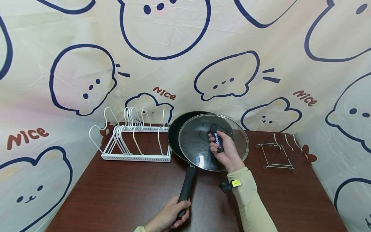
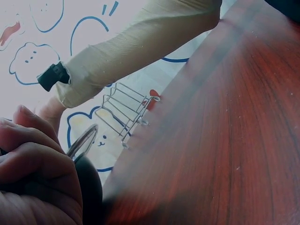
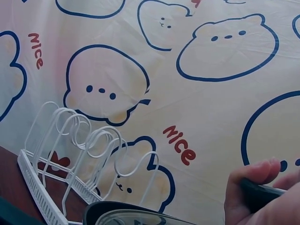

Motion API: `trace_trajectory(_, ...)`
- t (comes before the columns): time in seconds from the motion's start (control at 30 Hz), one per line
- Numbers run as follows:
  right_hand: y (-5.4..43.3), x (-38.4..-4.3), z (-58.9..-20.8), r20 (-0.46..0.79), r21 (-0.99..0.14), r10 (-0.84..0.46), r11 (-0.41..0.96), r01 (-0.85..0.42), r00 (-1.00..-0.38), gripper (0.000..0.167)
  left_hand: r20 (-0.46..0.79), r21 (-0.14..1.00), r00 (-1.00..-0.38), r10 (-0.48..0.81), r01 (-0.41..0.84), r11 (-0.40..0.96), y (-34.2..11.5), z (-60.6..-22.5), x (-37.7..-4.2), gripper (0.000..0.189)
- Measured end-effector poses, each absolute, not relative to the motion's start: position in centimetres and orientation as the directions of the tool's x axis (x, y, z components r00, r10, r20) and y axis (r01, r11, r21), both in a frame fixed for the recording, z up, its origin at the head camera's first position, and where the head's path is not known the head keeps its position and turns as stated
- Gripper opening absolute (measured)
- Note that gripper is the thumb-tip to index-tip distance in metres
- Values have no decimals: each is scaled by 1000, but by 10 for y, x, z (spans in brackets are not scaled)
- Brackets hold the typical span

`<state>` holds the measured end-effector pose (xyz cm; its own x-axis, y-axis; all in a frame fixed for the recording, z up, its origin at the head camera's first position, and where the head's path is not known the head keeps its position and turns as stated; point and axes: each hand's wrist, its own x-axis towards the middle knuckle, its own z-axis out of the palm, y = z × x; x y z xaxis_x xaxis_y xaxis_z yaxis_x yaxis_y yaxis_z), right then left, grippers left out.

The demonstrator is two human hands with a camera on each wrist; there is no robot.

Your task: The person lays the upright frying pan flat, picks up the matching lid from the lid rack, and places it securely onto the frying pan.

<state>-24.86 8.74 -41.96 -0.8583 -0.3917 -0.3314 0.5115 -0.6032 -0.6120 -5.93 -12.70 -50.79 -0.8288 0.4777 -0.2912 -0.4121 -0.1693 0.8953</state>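
My left hand (image 1: 171, 212) grips the long black handle of a dark frying pan (image 1: 176, 129). In the left wrist view, the curled fingers (image 2: 33, 159) wrap that handle. My right hand (image 1: 227, 150) holds a glass lid (image 1: 200, 151) by its black upright knob, fingers curled round it. The lid overlaps the right part of the pan in the head view, its rim reaching past the pan's right side. In the right wrist view, thumb and fingers of the right hand (image 3: 262, 201) close round the dark knob, with the pan and lid rims low in the picture.
Left of the pan, a white wire rack (image 1: 136, 157) with several upright loops stands on the brown table (image 1: 124, 193). At the right end is a small metal wire rack (image 1: 278, 166). A cloth (image 1: 179, 77) printed with cartoon animals hangs behind the table and along its sides.
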Motion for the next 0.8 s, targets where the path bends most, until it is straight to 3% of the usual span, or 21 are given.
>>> trace_trajectory(0.8, 73, -252, -418, -311, -656, -368, -585, 478, -876, 23, -296, 900, -825, 481, -410, -150, -127, -506, -59, 15)
